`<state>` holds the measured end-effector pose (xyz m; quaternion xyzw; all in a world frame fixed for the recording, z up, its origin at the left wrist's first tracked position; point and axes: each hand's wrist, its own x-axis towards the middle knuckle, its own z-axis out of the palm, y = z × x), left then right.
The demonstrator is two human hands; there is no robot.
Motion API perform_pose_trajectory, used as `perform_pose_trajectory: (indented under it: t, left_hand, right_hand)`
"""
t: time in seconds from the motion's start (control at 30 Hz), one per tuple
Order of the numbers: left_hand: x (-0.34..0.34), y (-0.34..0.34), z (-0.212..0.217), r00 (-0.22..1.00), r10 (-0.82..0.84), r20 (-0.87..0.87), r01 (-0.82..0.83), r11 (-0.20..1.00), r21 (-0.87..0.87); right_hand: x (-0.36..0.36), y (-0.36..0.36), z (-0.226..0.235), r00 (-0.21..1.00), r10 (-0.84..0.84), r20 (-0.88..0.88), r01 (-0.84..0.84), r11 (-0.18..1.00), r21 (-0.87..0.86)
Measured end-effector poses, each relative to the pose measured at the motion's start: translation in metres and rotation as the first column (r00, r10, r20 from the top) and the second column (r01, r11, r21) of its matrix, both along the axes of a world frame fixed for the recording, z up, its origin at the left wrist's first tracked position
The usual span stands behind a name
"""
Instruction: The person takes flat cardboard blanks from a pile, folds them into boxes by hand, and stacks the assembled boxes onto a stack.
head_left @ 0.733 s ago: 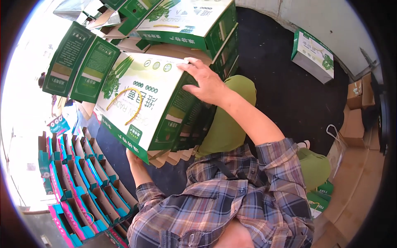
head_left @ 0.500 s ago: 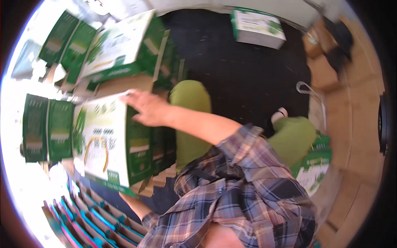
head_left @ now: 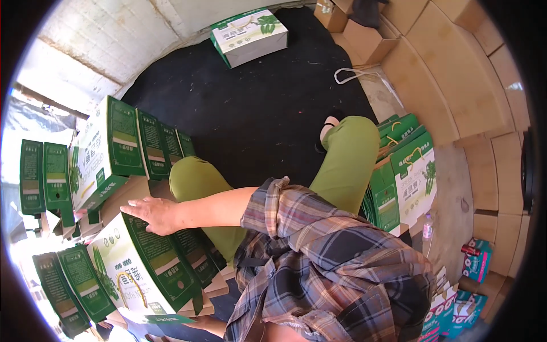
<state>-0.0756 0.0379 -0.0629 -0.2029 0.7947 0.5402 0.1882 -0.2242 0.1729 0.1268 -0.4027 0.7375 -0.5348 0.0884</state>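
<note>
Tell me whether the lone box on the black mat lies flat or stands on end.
Flat: the white-and-green box rests on the black mat with its broad printed face upward.

View swung right. Green-and-white carton (head_left: 162, 259) under right hand (head_left: 152, 214) now lower left; lone carton (head_left: 250, 39) upper centre. Newly visible, right: small bottle (head_left: 428, 228), turquoise-pink packages (head_left: 481, 261).

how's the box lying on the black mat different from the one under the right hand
The box on the mat lies apart from other boxes; the box under the right hand, its white face at, sits among other green ones. The first shows a plain grey side, the second a dark green printed side. Both have white faces picturing green vegetables.
</note>
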Motion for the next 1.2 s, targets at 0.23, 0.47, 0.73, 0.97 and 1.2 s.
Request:
perform_pose_trajectory:
  t: [0.23, 0.47, 0.73, 0.97, 1.2]
  left_hand:
    - [0.038, -0.001, -0.012, 0.958, -0.276, 0.075, 0.286, 0.931, -0.226]
    - [0.081, -0.029, -0.024, 0.809, -0.547, 0.216, 0.583, 0.701, -0.409]
    - [0.058, 0.043, 0.097, 0.840, -0.543, 0.021, 0.485, 0.732, -0.478]
    - [-0.042, 0.155, 0.130, 0.800, -0.464, -0.379, 0.425, 0.886, -0.187]
    - [-0.082, 0.217, 0.043, 0.539, -0.812, -0.224, 0.782, 0.581, -0.226]
  right_hand:
    - [0.004, 0.075, -0.004, 0.998, -0.031, -0.049, 0.020, 0.980, -0.200]
    - [0.031, 0.225, 0.040, 0.960, -0.268, -0.076, 0.220, 0.898, -0.381]
    - [0.098, 0.444, -0.025, 0.304, -0.868, 0.392, 0.917, 0.156, -0.366]
    - [0.225, 0.508, -0.232, -0.496, -0.439, 0.749, 0.850, -0.425, 0.313]
    - [0.330, 0.461, -0.327, -0.543, 0.140, 0.828, 0.655, -0.546, 0.523]
